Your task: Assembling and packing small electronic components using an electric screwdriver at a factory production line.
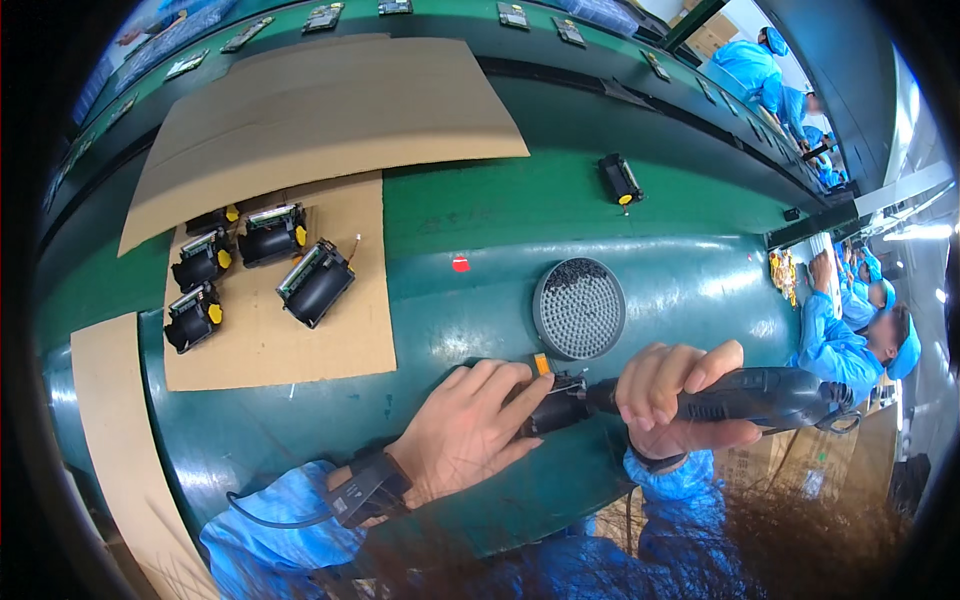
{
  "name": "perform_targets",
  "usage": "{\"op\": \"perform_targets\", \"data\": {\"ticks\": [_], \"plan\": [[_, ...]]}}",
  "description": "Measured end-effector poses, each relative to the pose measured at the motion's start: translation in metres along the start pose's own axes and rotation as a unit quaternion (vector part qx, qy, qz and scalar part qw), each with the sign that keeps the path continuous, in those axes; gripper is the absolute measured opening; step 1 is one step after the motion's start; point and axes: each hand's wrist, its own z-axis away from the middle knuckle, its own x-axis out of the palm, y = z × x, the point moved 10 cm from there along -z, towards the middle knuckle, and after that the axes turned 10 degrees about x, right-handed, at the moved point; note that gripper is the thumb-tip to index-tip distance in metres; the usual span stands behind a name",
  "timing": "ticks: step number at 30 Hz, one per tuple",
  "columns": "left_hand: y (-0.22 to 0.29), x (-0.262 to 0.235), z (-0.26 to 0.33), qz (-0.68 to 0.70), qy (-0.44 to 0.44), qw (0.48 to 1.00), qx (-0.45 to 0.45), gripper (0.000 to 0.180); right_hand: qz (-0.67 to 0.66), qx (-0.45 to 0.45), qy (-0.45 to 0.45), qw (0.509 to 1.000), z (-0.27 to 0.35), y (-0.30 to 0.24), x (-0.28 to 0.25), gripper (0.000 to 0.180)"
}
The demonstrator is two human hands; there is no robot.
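Note:
My left hand (468,425) steadies a black plastic housing (562,408) on the green mat, its fingers and thumb about the near side. An orange flat cable (542,364) sticks up from that housing. My right hand (668,395) is wrapped round a black electric screwdriver (755,395), which lies nearly level. Its front end points left and meets the housing's right side; the very tip is hard to make out. Just beyond the hands sits a round grey dimpled tray (580,318), with small dark pieces, apparently screws, heaped at its far edge.
Several black housings (318,284) with yellow gears lie on a cardboard sheet (350,355) at left, partly under another cardboard sheet (340,105). One more housing (621,180) stands farther back. Circuit boards (513,15) line the far belt. Co-workers in blue (845,335) sit at right.

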Motion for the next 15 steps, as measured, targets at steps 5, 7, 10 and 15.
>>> {"op": "perform_targets", "data": {"ticks": [5, 7, 10, 15], "plan": [[0.001, -0.0009, -0.0013, -0.003, -0.004, 1.0, 0.001, 0.065, -0.016, 0.015, -0.001, 1.0, -0.0001, 0.0019, 0.0, 0.068], [0.0007, -0.0003, -0.0013, -0.005, -0.004, 1.0, 0.004, 0.065, -0.016, 0.012, 0.012, 1.0, -0.0015, 0.0039, -0.0004, 0.06], [0.0005, -0.0004, -0.0012, -0.001, -0.003, 1.0, 0.005, 0.066, -0.011, 0.017, 0.03, 0.999, -0.001, 0.0062, -0.0042, 0.061], [0.0009, -0.0012, 0.0, -0.002, 0.002, 1.0, 0.005, 0.065, -0.005, 0.032, 0.017, 0.999, 0.0017, 0.0062, -0.0053, 0.067]]}}
